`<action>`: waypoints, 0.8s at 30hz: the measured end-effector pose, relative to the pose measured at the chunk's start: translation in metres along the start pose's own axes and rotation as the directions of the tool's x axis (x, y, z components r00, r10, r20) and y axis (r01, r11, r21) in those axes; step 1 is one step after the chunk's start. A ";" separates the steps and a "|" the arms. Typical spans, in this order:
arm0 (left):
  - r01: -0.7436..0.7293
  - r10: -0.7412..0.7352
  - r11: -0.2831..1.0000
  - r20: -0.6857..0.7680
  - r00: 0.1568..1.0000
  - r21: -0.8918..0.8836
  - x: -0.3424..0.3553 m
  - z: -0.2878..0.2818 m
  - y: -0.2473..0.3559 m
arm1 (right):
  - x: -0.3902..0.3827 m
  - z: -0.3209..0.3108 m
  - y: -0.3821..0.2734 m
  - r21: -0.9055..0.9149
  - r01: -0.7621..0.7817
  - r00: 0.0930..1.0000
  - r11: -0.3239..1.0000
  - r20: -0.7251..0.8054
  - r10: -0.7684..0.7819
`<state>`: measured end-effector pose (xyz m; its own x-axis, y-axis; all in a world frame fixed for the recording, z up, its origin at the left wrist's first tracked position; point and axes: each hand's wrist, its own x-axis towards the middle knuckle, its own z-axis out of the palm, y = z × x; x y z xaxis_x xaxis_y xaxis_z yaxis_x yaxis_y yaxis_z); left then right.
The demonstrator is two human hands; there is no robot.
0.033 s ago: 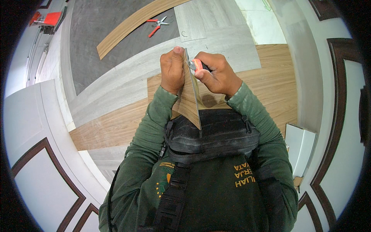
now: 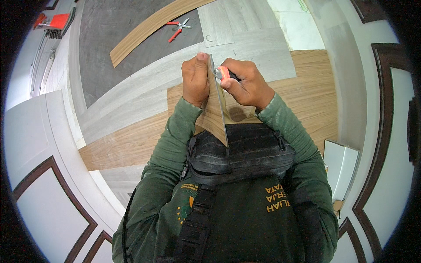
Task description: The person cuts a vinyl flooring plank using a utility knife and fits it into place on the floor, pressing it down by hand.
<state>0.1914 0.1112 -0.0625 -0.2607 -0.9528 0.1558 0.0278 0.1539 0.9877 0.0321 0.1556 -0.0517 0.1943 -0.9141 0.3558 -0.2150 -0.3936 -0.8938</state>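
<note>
My left hand (image 2: 195,77) grips a thin wood-grain plank (image 2: 216,109), tilted nearly on edge, its lower end over the black chest bag (image 2: 258,153) on my body. My right hand (image 2: 247,85) is closed around a small red-and-black cutting tool (image 2: 225,73), likely a utility knife, with its silver head against the plank's upper right edge; the exact blade contact is too small to make out.
Red-handled snips (image 2: 175,33) lie on dark floor near a loose wood-look plank (image 2: 136,37). Grey boards (image 2: 241,57) and wood-look boards (image 2: 315,101) cover the floor. White panelled doors (image 2: 52,188) flank me. A red tool (image 2: 59,21) is at far upper left, white boxes (image 2: 342,166) at right.
</note>
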 end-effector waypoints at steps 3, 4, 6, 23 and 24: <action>-0.005 0.005 1.000 -0.006 1.000 0.010 0.001 0.000 0.000 | 0.000 0.001 0.002 -0.004 -0.023 1.000 1.000 -0.010 0.022; -0.004 0.004 1.000 -0.008 1.000 0.012 0.001 0.000 0.000 | 0.000 0.002 0.002 -0.007 -0.027 1.000 1.000 -0.014 0.027; 0.008 -0.008 1.000 -0.012 1.000 -0.022 0.000 0.002 0.001 | 0.001 0.000 0.002 -0.019 -0.029 0.999 0.999 -0.017 0.029; 0.028 -0.029 0.999 0.022 0.999 0.030 0.000 -0.005 -0.003 | 0.010 0.001 0.005 -0.031 0.040 0.999 0.999 -0.020 -0.040; 0.028 -0.029 0.999 0.018 0.999 0.035 0.001 -0.005 -0.002 | 0.011 0.002 0.005 -0.026 0.037 0.999 0.999 -0.024 -0.038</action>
<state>0.1959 0.1090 -0.0643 -0.2787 -0.9520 0.1267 -0.0138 0.1359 0.9906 0.0348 0.1442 -0.0530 0.1794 -0.9007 0.3956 -0.2322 -0.4296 -0.8727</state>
